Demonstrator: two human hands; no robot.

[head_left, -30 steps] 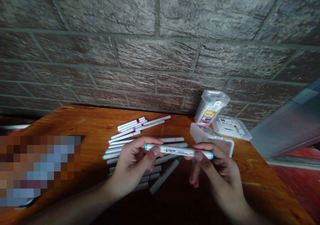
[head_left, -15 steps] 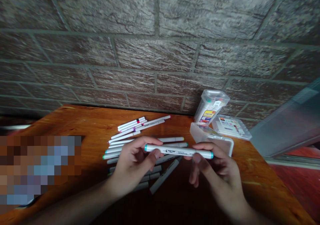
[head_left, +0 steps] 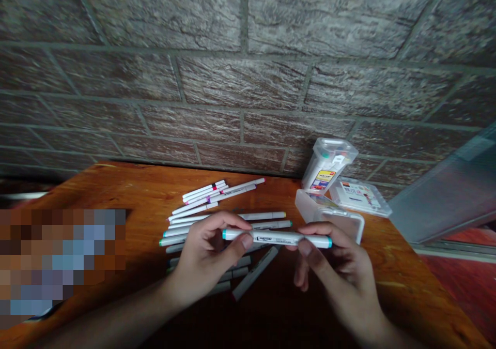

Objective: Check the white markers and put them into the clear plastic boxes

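A white marker (head_left: 276,237) with teal ends and black print lies level between my two hands, above the table. My left hand (head_left: 213,251) pinches it near its left end with thumb and fingers. Near its right end, the thumb and index finger of my right hand (head_left: 337,261) grip it, while the lower fingers hang loosely below. Beneath and behind my hands, several more white markers (head_left: 256,273) with coloured ends lie on the wooden table (head_left: 127,194). My left hand hides parts of some of them.
At the back right a clear case (head_left: 329,165) of markers stands against the brick wall (head_left: 217,126). An open clear case (head_left: 354,225) is in front of it, beside a flat labelled box (head_left: 360,196). A pixelated patch covers the table's left side.
Both hands keep their pinch on the marker. Its left end has shifted slightly left and up, and my left thumb has moved a little along it. The loose markers have not moved.
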